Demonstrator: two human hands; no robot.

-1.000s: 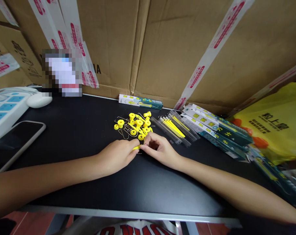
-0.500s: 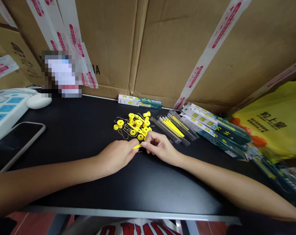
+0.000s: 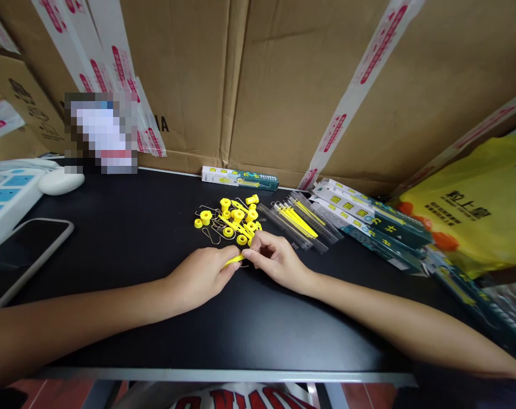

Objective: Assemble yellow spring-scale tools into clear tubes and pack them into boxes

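My left hand [image 3: 202,275] and my right hand [image 3: 275,261] meet at the middle of the black table [image 3: 134,238]. Between them they pinch a thin yellow plastic stick [image 3: 234,260]: the left holds its near end, the right's fingertips close on its far end. Just beyond the fingers lies a pile of small yellow plastic rings, caps and wire clips [image 3: 230,218]. To the right of the pile lie clear sleeves holding yellow sticks [image 3: 298,221].
Green-and-white flat boxes [image 3: 369,224] fan out at the right, one more [image 3: 240,178] at the back. A yellow plastic bag [image 3: 475,210] sits far right. A phone [image 3: 25,250], power strip [image 3: 2,190] and white mouse [image 3: 61,180] lie left. Cardboard boxes [image 3: 283,85] wall the back.
Both hands stay pinched on the yellow stick, with only small finger shifts. The view has drifted slightly, so everything sits a little further left.
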